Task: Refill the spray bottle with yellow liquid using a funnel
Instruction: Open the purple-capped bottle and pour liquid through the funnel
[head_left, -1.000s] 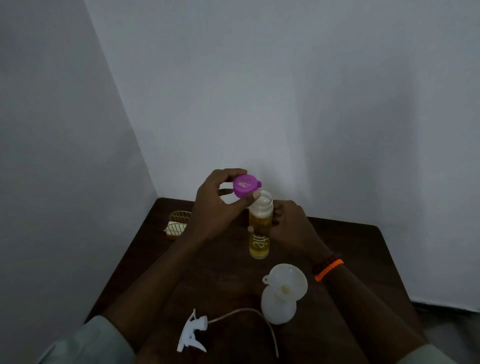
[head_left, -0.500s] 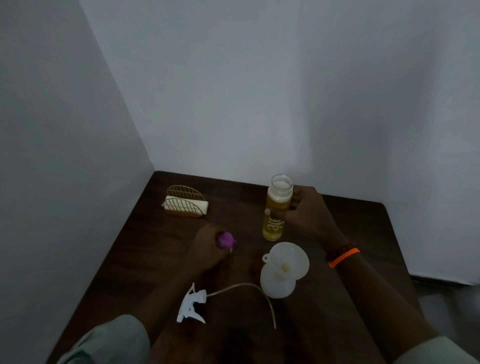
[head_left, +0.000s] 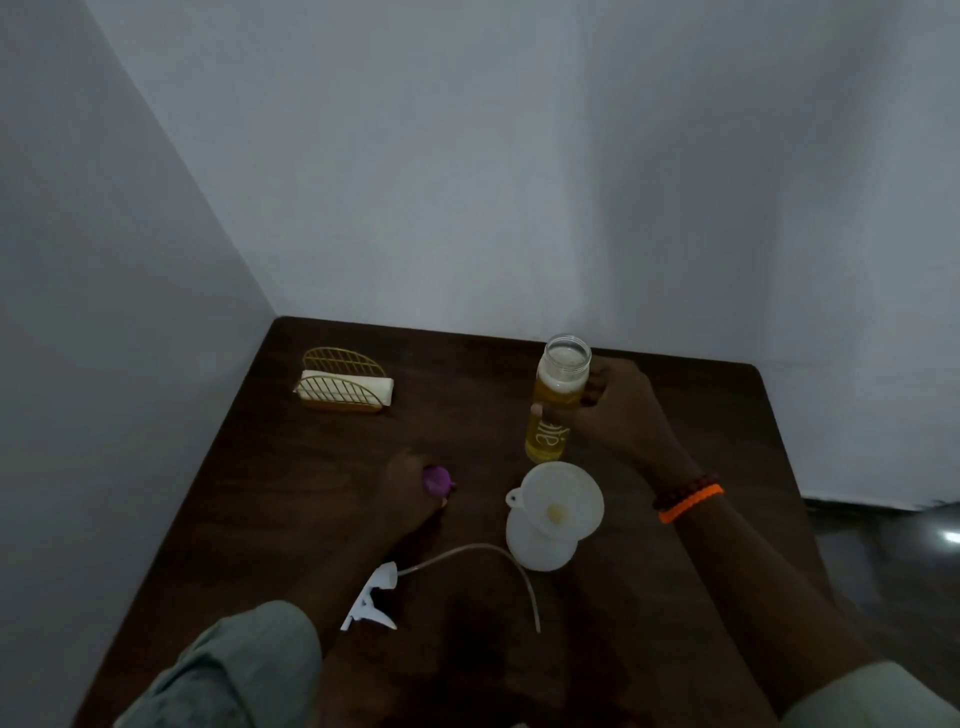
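Dark wood table (head_left: 311, 519) fills a corner between two pale walls, and the light is dim. Closest to the person lies the white sprayer (head_left: 370, 603), on its side, with its thin tube (head_left: 483, 553) curving off to the right. Just past the tube stands the spray bottle (head_left: 537, 551), upright, with the white funnel (head_left: 563, 499) sitting in its neck, mouth up. The left hand (head_left: 410, 493) rests on the table to the left of the funnel, and its fingers are curled on a purple cap (head_left: 437, 480); I cannot tell if the cap has been let go. A bit farther back, the right hand (head_left: 621, 410) has its fingers wrapped round the oil bottle (head_left: 556, 402), which stands straight up, open at the top, and holds the yellow liquid. The funnel is just in front of those right fingers and a little lower, very near the oil bottle's foot. So the next move looks like a lift and a tip toward the person, over the funnel. Bare table lies all round, though the far edge is close behind the oil bottle. Farthest to the left is a gold rack (head_left: 345, 382).
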